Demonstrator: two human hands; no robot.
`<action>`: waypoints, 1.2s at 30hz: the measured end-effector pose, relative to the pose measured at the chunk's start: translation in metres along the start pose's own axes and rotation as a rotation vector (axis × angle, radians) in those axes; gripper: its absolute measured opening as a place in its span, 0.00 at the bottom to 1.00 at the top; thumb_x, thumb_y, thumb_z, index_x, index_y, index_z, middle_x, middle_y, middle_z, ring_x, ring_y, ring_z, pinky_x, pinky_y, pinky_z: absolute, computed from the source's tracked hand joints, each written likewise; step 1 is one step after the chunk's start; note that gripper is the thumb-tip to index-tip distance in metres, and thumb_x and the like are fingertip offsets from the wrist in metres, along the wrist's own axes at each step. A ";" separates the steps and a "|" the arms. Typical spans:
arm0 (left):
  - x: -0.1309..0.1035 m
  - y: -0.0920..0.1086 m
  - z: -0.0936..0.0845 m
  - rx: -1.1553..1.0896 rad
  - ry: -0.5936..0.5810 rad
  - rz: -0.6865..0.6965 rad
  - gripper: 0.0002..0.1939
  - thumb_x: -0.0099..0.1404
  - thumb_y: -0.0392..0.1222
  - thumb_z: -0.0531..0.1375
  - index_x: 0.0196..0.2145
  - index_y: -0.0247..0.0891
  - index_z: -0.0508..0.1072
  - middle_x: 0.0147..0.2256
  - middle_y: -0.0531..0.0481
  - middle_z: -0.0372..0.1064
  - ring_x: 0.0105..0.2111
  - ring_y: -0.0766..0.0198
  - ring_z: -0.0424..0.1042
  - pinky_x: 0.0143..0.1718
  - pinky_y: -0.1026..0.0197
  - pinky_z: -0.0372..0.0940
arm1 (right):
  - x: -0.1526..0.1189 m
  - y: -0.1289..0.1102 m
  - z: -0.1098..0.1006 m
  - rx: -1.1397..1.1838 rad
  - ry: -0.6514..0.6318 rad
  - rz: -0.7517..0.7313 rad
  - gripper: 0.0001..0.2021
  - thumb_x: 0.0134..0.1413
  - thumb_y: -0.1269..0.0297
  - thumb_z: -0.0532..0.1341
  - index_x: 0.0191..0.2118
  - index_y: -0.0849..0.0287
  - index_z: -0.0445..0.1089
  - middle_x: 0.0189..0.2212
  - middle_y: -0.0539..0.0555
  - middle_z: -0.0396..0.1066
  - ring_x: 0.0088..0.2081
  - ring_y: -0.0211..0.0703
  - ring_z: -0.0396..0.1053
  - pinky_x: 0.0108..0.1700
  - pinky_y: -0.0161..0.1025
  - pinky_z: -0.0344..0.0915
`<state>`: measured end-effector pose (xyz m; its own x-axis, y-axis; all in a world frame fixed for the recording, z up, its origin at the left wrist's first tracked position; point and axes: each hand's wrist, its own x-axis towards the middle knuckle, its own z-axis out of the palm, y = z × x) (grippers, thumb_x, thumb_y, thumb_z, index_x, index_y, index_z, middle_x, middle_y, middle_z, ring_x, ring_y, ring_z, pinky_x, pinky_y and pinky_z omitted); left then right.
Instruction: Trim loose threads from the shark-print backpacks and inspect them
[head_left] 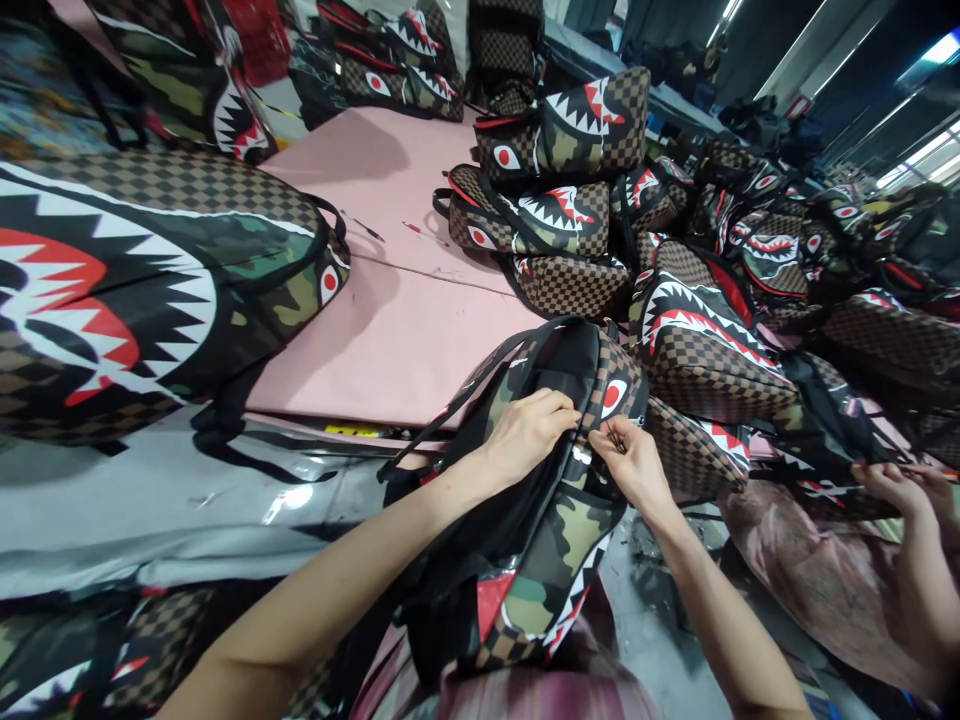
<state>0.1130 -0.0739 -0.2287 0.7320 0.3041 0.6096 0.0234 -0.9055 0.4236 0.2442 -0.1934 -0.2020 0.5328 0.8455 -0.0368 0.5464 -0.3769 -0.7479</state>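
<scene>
A backpack [562,570] with black, camouflage and brown-check panels stands tilted on my lap, against the table's edge. My left hand [529,435] lies across its black back panel, fingers closed on the edge beside the zip seam. Just to the right, my right hand [634,465] is closed in a pinch near the red-and-white eye print. A small dark item shows between its thumb and finger; I cannot make out what it is. The fingertips of both hands are close together but apart, on either side of the seam.
A pink-topped table [360,340] lies ahead, with two thin pen-like tools [364,227] on it. A large shark-print backpack [150,290] is at left. More backpacks [562,125] are piled at right. A co-worker's hand [892,490] works on a dark bag at far right.
</scene>
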 end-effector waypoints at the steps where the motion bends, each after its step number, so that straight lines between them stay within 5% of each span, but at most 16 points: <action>1: 0.002 0.001 -0.002 0.052 -0.019 0.032 0.07 0.66 0.33 0.53 0.36 0.34 0.72 0.33 0.49 0.70 0.35 0.64 0.68 0.32 0.64 0.66 | 0.000 0.000 0.000 0.002 0.003 -0.004 0.12 0.51 0.57 0.56 0.23 0.57 0.58 0.17 0.44 0.56 0.22 0.35 0.53 0.25 0.33 0.48; 7: 0.010 0.008 -0.010 0.370 -0.064 0.230 0.09 0.65 0.30 0.51 0.28 0.33 0.66 0.27 0.48 0.65 0.29 0.60 0.65 0.20 0.63 0.58 | 0.000 -0.002 0.000 0.002 0.011 -0.025 0.12 0.51 0.57 0.56 0.23 0.57 0.59 0.17 0.45 0.58 0.22 0.35 0.54 0.25 0.33 0.49; 11: 0.021 -0.003 -0.007 0.381 -0.004 0.242 0.10 0.65 0.29 0.49 0.28 0.33 0.66 0.28 0.47 0.65 0.31 0.61 0.65 0.22 0.64 0.59 | -0.001 -0.004 0.001 -0.015 0.018 -0.028 0.12 0.51 0.57 0.55 0.23 0.57 0.59 0.17 0.45 0.58 0.22 0.35 0.54 0.25 0.33 0.50; 15: 0.036 -0.027 -0.019 0.271 0.324 -0.050 0.08 0.64 0.30 0.50 0.32 0.33 0.68 0.31 0.46 0.68 0.33 0.62 0.67 0.31 0.62 0.64 | -0.002 -0.005 0.001 -0.037 0.031 -0.012 0.13 0.51 0.56 0.56 0.23 0.57 0.59 0.17 0.45 0.57 0.21 0.35 0.53 0.25 0.33 0.50; 17: 0.033 -0.032 -0.026 0.150 0.396 -0.231 0.08 0.65 0.31 0.51 0.32 0.34 0.69 0.31 0.47 0.69 0.33 0.64 0.68 0.35 0.62 0.65 | -0.001 -0.005 0.001 -0.041 0.030 -0.007 0.13 0.51 0.55 0.56 0.23 0.57 0.59 0.17 0.45 0.56 0.22 0.35 0.53 0.25 0.33 0.50; 22: -0.006 -0.010 -0.018 -0.121 0.026 -0.142 0.08 0.65 0.37 0.55 0.40 0.37 0.73 0.38 0.48 0.72 0.39 0.64 0.70 0.41 0.62 0.68 | 0.001 -0.004 0.001 -0.020 0.000 0.002 0.13 0.52 0.54 0.56 0.24 0.58 0.60 0.17 0.45 0.57 0.21 0.35 0.53 0.25 0.33 0.51; 26: -0.019 0.008 -0.008 0.004 0.012 -0.091 0.09 0.66 0.35 0.54 0.42 0.36 0.72 0.39 0.46 0.72 0.40 0.63 0.69 0.37 0.63 0.68 | 0.001 -0.004 0.002 0.003 0.006 -0.013 0.13 0.52 0.54 0.56 0.24 0.58 0.61 0.18 0.47 0.60 0.22 0.36 0.56 0.25 0.34 0.51; 32: 0.003 0.019 -0.014 0.331 -0.178 0.090 0.08 0.65 0.29 0.50 0.33 0.32 0.69 0.31 0.46 0.68 0.33 0.60 0.68 0.27 0.61 0.65 | 0.001 -0.005 0.002 0.002 0.026 -0.016 0.13 0.52 0.54 0.56 0.24 0.57 0.61 0.19 0.47 0.63 0.23 0.37 0.59 0.27 0.34 0.53; 36: 0.010 0.010 -0.016 0.400 -0.160 0.172 0.11 0.64 0.27 0.48 0.28 0.34 0.66 0.27 0.47 0.65 0.30 0.60 0.66 0.23 0.62 0.61 | 0.001 -0.003 0.003 0.004 0.027 -0.024 0.12 0.52 0.55 0.56 0.24 0.57 0.61 0.18 0.46 0.62 0.22 0.36 0.57 0.26 0.34 0.51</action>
<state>0.1096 -0.0751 -0.2072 0.8436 0.1182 0.5238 0.1300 -0.9914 0.0144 0.2412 -0.1905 -0.2011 0.5368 0.8437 -0.0009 0.5565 -0.3549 -0.7513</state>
